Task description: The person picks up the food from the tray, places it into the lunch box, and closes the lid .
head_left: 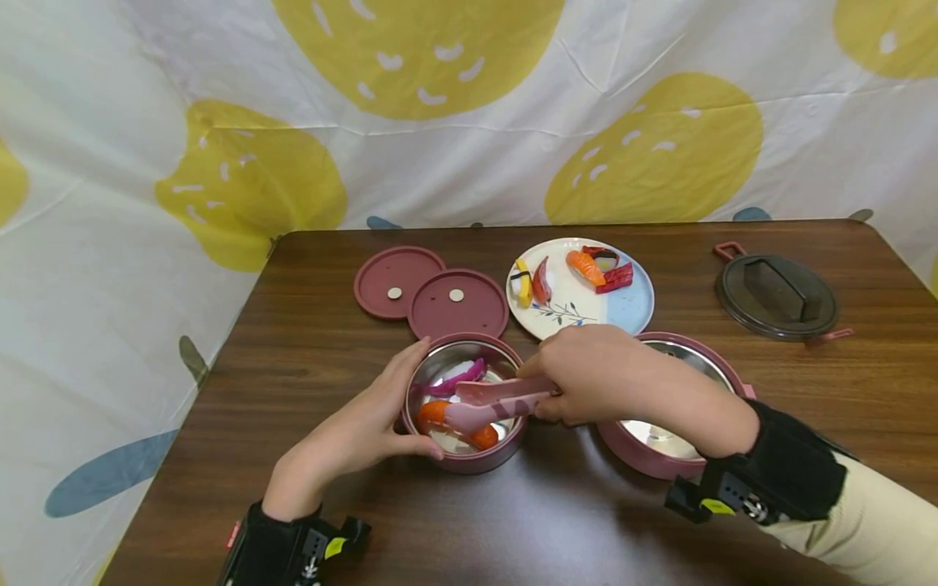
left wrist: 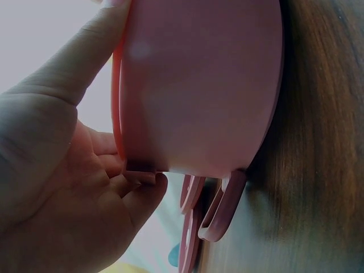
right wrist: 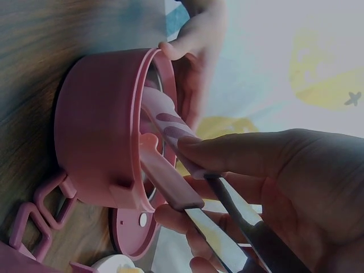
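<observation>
My left hand (head_left: 366, 419) grips a pink steel-lined pot (head_left: 476, 465), thumb at the near rim and fingers round the far left side. In the left wrist view the fingertips (left wrist: 151, 193) touch a small tab below the rim. With my right hand (head_left: 586, 374) I hold tongs (right wrist: 170, 185) with pink tips and metal arms, reaching down into this pot. Inside lie a purple piece (head_left: 469, 373) and orange toy food (head_left: 434, 413). The tong tips lie over the orange food; whether they pinch it I cannot tell.
A second pink pot (head_left: 645, 460) stands under my right forearm. Behind are two dark pink lids (head_left: 399, 268) and a plate (head_left: 630, 313) with several toy sushi pieces (head_left: 586, 264). A dark lidded pan (head_left: 778, 297) sits at the back right.
</observation>
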A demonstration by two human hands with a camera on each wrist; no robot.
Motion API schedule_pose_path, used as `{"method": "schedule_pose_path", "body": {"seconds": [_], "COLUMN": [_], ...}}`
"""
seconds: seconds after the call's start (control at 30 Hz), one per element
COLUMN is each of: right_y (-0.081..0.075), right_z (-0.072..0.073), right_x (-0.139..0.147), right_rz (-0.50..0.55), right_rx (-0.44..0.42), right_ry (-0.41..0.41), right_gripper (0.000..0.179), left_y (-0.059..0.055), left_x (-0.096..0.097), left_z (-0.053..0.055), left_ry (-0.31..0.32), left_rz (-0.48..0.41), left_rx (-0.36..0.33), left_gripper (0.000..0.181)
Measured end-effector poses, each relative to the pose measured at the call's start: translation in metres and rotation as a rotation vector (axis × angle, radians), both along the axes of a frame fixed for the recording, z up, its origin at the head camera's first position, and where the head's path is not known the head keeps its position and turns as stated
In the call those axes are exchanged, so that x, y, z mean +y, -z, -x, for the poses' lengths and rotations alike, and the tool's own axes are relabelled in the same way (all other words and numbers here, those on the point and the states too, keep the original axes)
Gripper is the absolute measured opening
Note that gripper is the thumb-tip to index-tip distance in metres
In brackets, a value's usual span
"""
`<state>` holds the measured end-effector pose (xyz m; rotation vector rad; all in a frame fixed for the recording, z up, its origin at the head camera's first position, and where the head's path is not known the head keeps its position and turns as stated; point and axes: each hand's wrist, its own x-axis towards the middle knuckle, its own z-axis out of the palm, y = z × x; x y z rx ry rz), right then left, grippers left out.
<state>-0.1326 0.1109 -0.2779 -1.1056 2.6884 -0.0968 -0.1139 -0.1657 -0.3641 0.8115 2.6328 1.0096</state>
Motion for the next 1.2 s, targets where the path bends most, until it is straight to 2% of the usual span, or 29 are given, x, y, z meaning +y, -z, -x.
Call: {"method": "schedule_pose_path", "body": {"seconds": [0.33,0.6,0.77,1.03,1.2], "right_y": [-0.004,-0.006,-0.008,-0.016,-0.020], "right_z": [0.001,0.003,0.003,0.005,0.005], "right_x": [0.004,0.011,0.015,0.023,0.030], "right_rz": [0.010,0.013,0.026,0.049,0.054], "right_rx": [-0.021,-0.008,-0.017,0.013,0.030], "right_ry": [0.005,0.024,0.033,0.047,0.078], "right_gripper": [0.016,0.036,0.034,0.023,0.030], "left_y": [0.000,0.000,0.000,-0.001,-0.001], "left_x": [0.000,0.000,0.001,0.001,0.001], "left_z": [0.000,0.000,0.000,0.000,0.000], "left_ry": [0.003,0.000,-0.007,-0.007,-0.007], "left_rz": [0.005,0.008,0.006,0.009,0.008], "left_rx": [0.003,0.003,-0.002,0.006,0.007], "left_gripper": [0.116,0.116,0.114,0.115,0.115]}}
